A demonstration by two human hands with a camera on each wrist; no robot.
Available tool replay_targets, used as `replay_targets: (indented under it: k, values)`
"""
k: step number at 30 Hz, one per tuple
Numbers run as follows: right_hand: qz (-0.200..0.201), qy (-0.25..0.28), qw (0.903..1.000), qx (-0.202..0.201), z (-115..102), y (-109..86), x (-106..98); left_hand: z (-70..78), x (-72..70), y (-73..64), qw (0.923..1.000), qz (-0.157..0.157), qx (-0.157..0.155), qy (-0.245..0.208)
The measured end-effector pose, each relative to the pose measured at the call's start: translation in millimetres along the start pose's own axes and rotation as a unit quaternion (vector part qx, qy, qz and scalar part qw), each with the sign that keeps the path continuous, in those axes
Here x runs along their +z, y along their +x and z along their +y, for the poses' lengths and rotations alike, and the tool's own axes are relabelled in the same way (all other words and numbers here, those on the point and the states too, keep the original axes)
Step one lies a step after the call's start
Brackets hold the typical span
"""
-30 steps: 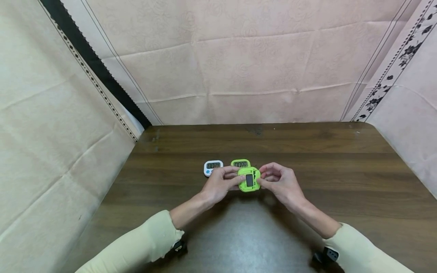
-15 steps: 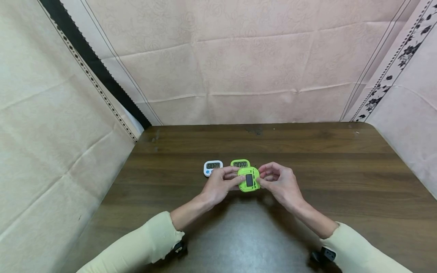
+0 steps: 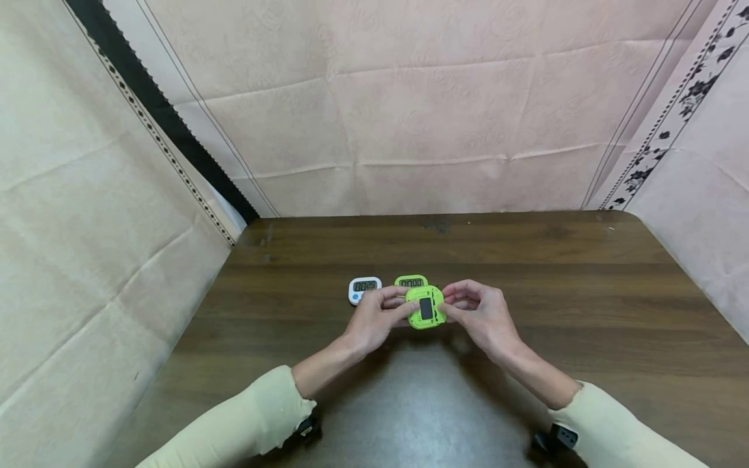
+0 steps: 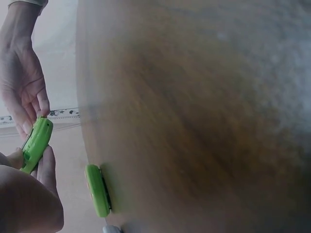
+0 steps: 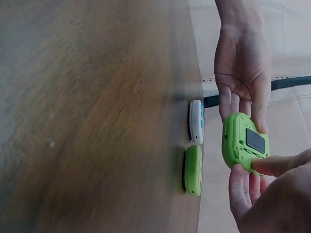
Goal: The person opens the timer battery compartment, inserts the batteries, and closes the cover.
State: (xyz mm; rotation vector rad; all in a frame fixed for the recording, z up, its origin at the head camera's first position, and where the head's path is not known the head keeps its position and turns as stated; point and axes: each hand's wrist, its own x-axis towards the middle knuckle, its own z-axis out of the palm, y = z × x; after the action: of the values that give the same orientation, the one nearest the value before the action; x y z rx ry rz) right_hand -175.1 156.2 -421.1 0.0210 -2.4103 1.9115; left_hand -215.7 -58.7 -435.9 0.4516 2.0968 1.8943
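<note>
A lime-green digital timer (image 3: 434, 296) is held above the table with its back up. On that back, a dark rectangular pad (image 5: 255, 141) and a slotted area show. My left hand (image 3: 374, 320) grips the timer's left side, thumb over the back and fingers beneath. At the opposite side my right hand (image 3: 482, 318) pinches the edge between thumb and fingers; the thumb presses near the slots in the right wrist view. Just behind, a second green timer (image 3: 412, 280) lies display up, partly covered by the held one. A white timer (image 3: 357, 296) with blue buttons lies to its left.
The brown wooden table (image 3: 515, 244) has rounded far corners. Pale cloth (image 3: 421, 117) hangs behind it and on both sides, with a dark strip (image 3: 170, 117) at the left. Dark wrist cameras (image 3: 562, 437) sit at the sleeve cuffs.
</note>
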Motion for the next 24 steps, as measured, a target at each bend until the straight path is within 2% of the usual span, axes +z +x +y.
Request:
replay_targets:
  k: [9,14,20,24]
  values:
    - [-0.014,0.049,0.9984,0.026,-1.0,-0.9,-4.1,0.7,1.3,-0.8,0.9999,-0.004,0.004,-0.011]
    - [-0.01,0.059,0.9971,0.046,-0.5,0.0,-5.0,0.3,0.3,-0.4,1.0,-0.009,0.003,-0.001]
    - [-0.006,0.068,0.9966,0.047,-1.2,-0.8,-2.6,0.7,0.7,-0.9,1.0,-0.004,-0.004,0.005]
    - [-0.023,0.075,0.9954,0.054,-1.7,1.4,-4.8,1.4,1.6,-1.4,1.0,-0.001,-0.003,0.0]
